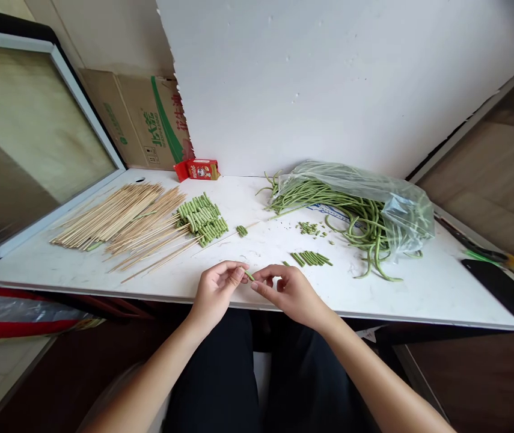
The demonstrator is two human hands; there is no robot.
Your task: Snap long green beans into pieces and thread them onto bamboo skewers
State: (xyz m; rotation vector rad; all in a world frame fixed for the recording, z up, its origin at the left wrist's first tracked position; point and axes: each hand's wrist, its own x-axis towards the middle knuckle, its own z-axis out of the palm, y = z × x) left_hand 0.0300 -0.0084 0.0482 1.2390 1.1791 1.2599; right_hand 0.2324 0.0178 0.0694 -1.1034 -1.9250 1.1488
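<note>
Just above the table's front edge, a short cut piece of long green bean (249,275) spans the gap between my hands. My left hand (219,290) pinches its left end between thumb and fingers. The fingertips of my right hand (287,292) close on its other end. Right of the hands lies a row of cut bean pieces (313,258), with small bean offcuts (309,228) behind it. Beyond my left hand, one skewer holds a short row of bean pieces (241,231). Farther left are stacked bean skewers (201,218), their bare sticks pointing left.
Bare bamboo skewers (110,215) lie in a pile at left. Long beans (369,219) spill from a clear plastic bag (407,210) at right. A red box (202,169) stands by the wall, near a carton (134,120). A black phone (507,288) lies far right.
</note>
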